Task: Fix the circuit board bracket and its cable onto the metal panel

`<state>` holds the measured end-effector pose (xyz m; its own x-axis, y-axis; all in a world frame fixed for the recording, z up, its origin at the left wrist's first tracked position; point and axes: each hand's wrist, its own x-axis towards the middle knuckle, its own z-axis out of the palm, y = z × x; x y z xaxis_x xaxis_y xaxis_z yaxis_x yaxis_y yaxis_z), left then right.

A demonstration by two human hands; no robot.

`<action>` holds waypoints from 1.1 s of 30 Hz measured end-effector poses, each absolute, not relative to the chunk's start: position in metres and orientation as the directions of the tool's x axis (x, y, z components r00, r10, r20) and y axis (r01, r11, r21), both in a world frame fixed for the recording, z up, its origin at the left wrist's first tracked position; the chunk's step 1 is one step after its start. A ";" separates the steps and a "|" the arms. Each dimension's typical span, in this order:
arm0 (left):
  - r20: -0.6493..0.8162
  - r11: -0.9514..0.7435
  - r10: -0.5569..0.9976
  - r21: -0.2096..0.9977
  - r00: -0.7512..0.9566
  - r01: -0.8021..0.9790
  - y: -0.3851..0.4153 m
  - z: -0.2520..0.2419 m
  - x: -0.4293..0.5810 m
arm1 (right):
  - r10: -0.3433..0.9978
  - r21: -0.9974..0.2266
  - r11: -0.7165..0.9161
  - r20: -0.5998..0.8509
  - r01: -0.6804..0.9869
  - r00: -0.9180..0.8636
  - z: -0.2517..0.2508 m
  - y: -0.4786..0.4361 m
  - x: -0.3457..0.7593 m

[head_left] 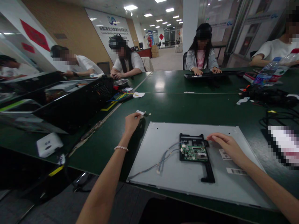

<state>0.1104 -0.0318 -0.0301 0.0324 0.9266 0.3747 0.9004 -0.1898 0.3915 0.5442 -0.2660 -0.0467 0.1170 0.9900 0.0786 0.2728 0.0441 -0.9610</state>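
My left hand [132, 123], with a beaded bracelet at the wrist, is closed in a pinch at a small white slip of paper [140, 112] over the green table. My right hand [227, 146] reaches over a grey flat display panel [161, 133], fingers stretched out, tips beside the right edge of a black plastic bracket [211, 175]. I see nothing held in it. A green circuit board [193, 153] sits in the bracket. Grey-blue cables [162, 161] run from the board's left side across the panel, which lies flat.
A black casing [74, 105] and a white box [49, 144] stand on the left. Bottles [267, 73] and black cables [268, 93] are at the right. Across the green table [163, 105], a person works at a dark panel [205, 74]; other people sit nearby.
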 end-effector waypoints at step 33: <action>0.085 -0.797 0.602 0.004 0.794 0.604 -0.175 0.001 0.342 | 0.899 -0.541 0.427 0.337 0.725 -0.278 -0.064 -0.271 0.540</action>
<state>0.3417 -0.1750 0.0009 0.7942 0.6016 0.0853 0.6035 -0.7973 0.0041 0.5400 -0.2710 -0.0639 -0.2780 0.8993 0.3375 0.7249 0.4270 -0.5405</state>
